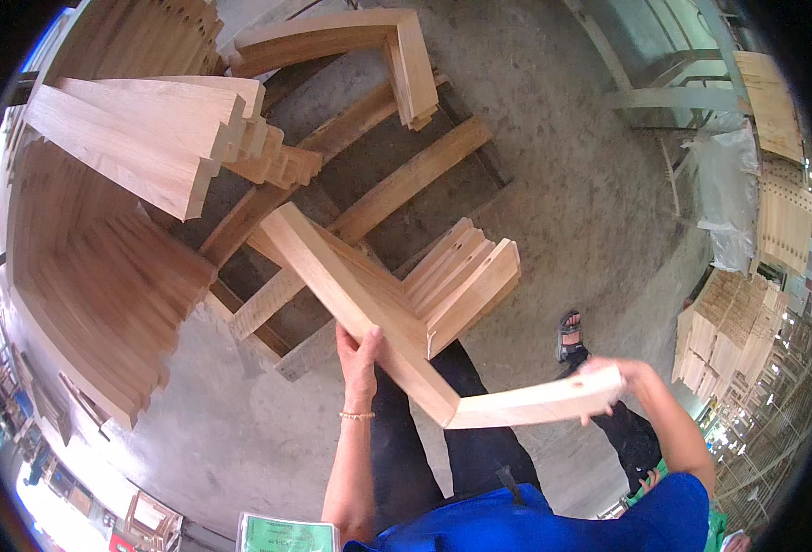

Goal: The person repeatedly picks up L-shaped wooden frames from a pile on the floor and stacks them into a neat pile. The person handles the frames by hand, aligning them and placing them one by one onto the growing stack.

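Observation:
Both of my hands hold an angled piece of pale wood, two bars joined at a corner like a bent frame part (360,317). My left hand (359,363) is closed round the middle of its longer bar, thumb on top. At the right, my right hand (619,379) grips the end of the shorter bar, its fingers partly hidden behind the wood and slightly blurred. Just beyond the held piece, a stack of similar angled wooden parts (475,276) rests on a slatted wooden pallet (415,175).
Tall stacks of angled wooden parts (102,285) stand at the left, with stepped-end pieces (148,133) on top. Another angled part (412,69) lies at the pallet's far side. More wood piles (728,327) line the right. A sandalled foot (570,336) of another person is close by.

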`<move>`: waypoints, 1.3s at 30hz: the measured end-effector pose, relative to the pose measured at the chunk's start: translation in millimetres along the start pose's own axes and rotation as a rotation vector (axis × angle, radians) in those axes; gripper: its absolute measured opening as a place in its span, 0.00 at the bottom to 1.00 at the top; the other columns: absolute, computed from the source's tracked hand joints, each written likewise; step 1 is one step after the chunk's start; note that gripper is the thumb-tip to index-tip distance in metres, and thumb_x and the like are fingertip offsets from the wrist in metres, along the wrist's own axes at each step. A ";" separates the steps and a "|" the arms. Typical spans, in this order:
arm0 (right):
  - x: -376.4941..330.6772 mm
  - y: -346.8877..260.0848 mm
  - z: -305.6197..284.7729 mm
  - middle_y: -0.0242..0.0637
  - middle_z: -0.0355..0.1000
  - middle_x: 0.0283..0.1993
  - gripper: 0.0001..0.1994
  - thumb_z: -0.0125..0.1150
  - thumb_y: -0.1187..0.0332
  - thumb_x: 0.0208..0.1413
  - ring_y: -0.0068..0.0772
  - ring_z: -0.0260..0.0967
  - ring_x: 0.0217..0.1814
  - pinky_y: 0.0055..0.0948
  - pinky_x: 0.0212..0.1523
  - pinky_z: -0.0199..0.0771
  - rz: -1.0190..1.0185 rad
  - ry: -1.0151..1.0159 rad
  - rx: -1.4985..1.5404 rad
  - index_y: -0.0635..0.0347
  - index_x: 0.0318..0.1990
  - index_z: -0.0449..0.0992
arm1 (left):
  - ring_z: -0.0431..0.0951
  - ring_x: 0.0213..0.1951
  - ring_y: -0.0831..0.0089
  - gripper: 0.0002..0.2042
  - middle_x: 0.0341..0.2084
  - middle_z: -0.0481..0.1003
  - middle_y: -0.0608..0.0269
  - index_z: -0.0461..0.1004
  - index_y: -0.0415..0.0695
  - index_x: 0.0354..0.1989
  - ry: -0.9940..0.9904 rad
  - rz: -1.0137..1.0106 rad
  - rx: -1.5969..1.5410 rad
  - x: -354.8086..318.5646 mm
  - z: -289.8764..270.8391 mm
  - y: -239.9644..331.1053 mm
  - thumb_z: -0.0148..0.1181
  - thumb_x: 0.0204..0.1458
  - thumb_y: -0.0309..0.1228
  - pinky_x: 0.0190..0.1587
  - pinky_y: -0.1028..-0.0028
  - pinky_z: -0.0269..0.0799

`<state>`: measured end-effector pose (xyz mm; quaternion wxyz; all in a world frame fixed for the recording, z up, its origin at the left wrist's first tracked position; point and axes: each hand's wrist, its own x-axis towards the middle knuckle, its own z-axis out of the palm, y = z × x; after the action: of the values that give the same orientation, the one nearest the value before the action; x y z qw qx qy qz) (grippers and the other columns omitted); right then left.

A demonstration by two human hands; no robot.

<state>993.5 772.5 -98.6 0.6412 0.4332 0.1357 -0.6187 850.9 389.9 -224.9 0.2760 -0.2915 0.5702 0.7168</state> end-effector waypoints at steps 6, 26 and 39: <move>60.3 -73.2 -55.8 0.54 0.73 0.41 0.32 0.36 0.44 0.60 0.50 0.76 0.30 0.30 0.14 0.78 -0.372 0.117 0.061 0.66 0.56 0.62 | 0.66 0.49 0.71 0.28 0.49 0.65 0.56 0.57 0.35 0.55 0.329 0.154 0.174 6.4 -11.1 -31.1 0.60 0.53 0.39 0.53 0.72 0.62; 257.6 -134.9 16.0 0.41 0.75 0.30 0.17 0.48 0.58 0.51 0.38 0.72 0.43 0.42 0.43 0.67 -0.743 0.961 -1.976 0.59 0.21 0.76 | 0.67 0.54 0.53 0.38 0.50 0.67 0.44 0.53 0.37 0.60 0.803 0.170 0.497 123.9 9.1 -39.3 0.64 0.42 0.40 0.55 0.62 0.62; 195.4 -499.6 -61.6 0.65 0.37 0.68 0.57 0.68 0.51 0.41 0.54 0.36 0.72 0.39 0.68 0.42 -1.134 1.507 -0.974 0.58 0.68 0.29 | 0.67 0.53 0.51 0.34 0.50 0.65 0.45 0.54 0.35 0.58 0.965 0.163 0.695 135.2 24.4 -48.9 0.60 0.47 0.41 0.54 0.59 0.63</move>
<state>599.3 755.4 -467.2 0.1135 0.2745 0.9135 -0.2779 792.3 432.0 -351.6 0.0090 -0.4319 0.8526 0.2939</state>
